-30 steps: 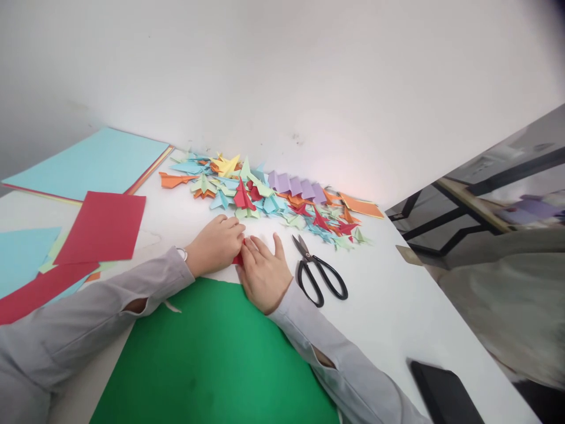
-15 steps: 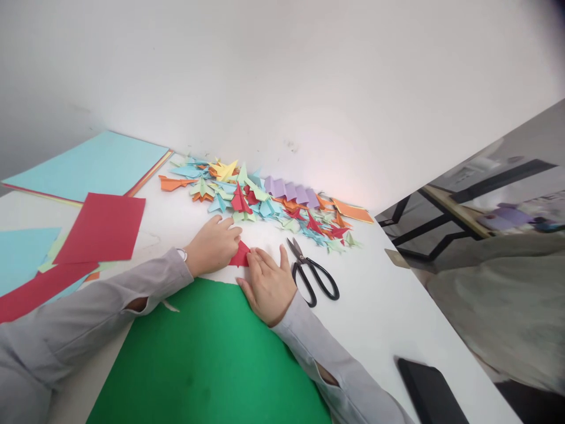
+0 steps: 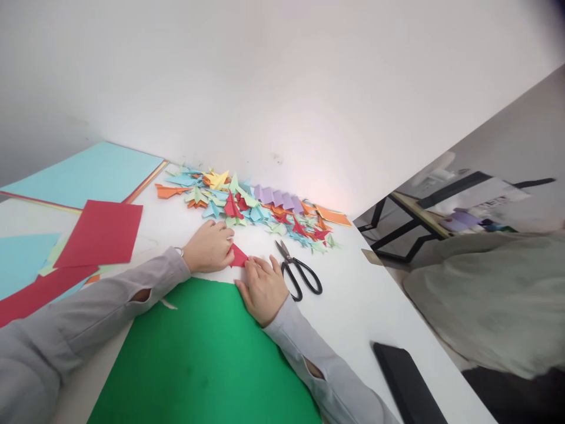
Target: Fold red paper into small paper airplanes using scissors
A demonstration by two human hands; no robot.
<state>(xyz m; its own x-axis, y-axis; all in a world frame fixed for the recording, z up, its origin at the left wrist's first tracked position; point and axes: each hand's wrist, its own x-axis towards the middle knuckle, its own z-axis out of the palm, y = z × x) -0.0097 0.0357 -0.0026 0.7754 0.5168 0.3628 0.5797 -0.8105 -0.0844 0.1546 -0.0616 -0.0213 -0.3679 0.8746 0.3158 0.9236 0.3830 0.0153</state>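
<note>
A small folded piece of red paper [image 3: 239,255] lies on the white table between my hands, its edges partly covered by fingers. My left hand [image 3: 209,247] is closed over its left side, fingers curled. From the right, my right hand [image 3: 263,288] grips the paper's right corner with the fingertips, thumb pointing left near the green sheet. That large green sheet [image 3: 203,353] spreads below both wrists. Just right of my right hand rest black-handled scissors [image 3: 296,270], blades slightly apart. Beyond the hands sits a heap of small folded paper planes [image 3: 247,206] in many colours.
Light blue sheets [image 3: 88,176] are stacked at the back left, with a red rectangle of paper [image 3: 103,232] before them. Purple pleated paper [image 3: 278,198] stands by the wall. A black flat object [image 3: 408,380] lies near the right edge. Beyond it is a person in a pale garment [image 3: 485,300].
More of the red paper shows as my hands have parted slightly. The view has turned to the right, so the scissors and black object appear further left.
</note>
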